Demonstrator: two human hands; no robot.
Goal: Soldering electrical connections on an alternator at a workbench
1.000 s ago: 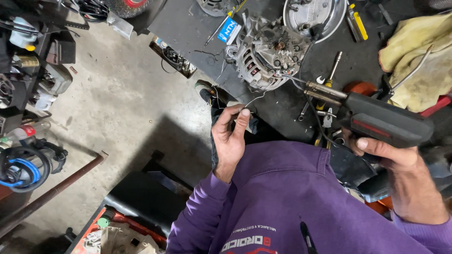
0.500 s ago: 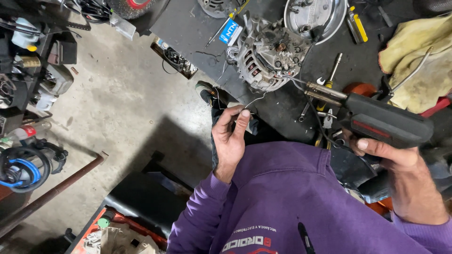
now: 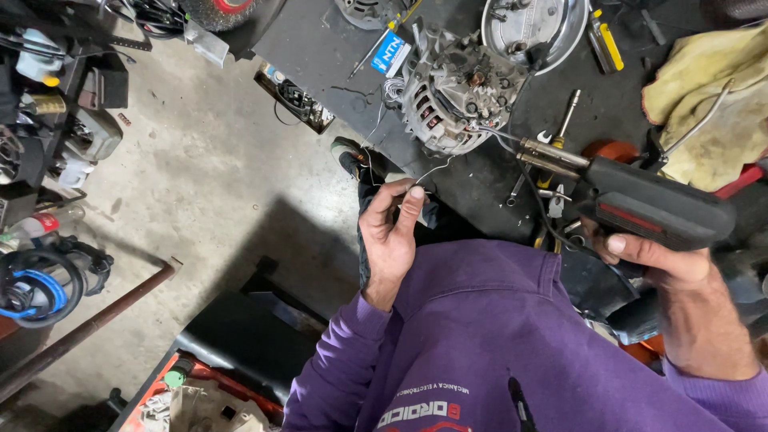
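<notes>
My left hand [image 3: 392, 232] pinches a thin strand of solder wire [image 3: 432, 170] between thumb and fingers, its free end pointing toward a grey metal alternator [image 3: 456, 84] on the dark workbench [image 3: 320, 48]. My right hand [image 3: 680, 280] grips a black pistol-shaped soldering gun [image 3: 640, 204]. The gun's metal tip [image 3: 500, 136] reaches the alternator's lower right side. I wear a purple sweatshirt [image 3: 496, 344].
A round metal dish [image 3: 540, 24], a yellow-handled tool [image 3: 608, 40], a small blue-and-white box [image 3: 390, 58] and a yellow cloth [image 3: 712, 104] lie on the bench. Concrete floor [image 3: 184, 176] spreads left, with shelves of clutter [image 3: 48, 104], a rusty pipe [image 3: 88, 328] and a black stool [image 3: 240, 344].
The view has shifted slightly. My left hand has moved the solder wire a little closer to the alternator; the right hand holds the soldering gun in nearly the same place.
</notes>
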